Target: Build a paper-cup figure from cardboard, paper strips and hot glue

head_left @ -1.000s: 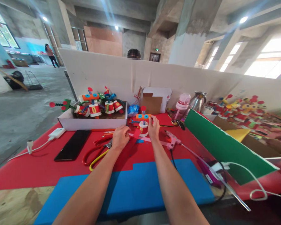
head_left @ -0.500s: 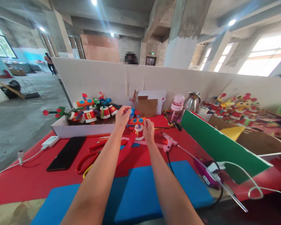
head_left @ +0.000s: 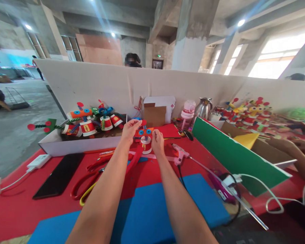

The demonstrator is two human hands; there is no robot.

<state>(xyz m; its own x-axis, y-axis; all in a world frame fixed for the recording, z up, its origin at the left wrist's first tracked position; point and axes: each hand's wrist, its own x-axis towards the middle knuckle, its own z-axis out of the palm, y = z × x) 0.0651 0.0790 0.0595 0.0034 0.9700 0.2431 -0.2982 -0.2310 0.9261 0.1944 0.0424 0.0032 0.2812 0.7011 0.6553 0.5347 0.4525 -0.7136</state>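
Note:
My left hand (head_left: 129,130) and my right hand (head_left: 157,141) both grip a small craft figure (head_left: 145,139) at the table's middle. It has a white cup body with a red band and an orange head bar with blue eyes. The left fingers pinch the head's left end. Curled around the cup's right side are the right fingers. A red foam strip (head_left: 134,161) lies just below the figure.
A white box (head_left: 73,144) of finished figures stands at left. Red and yellow scissors (head_left: 91,176), a black phone (head_left: 57,176), a glue gun (head_left: 179,155), a blue foam sheet (head_left: 152,206) and a green board (head_left: 234,159) lie around. Another person's hand (head_left: 282,144) works at right.
My left hand rose from the scissors area to the figure's head and closed on it. The right hand stayed at the cup. The camera swung slightly right.

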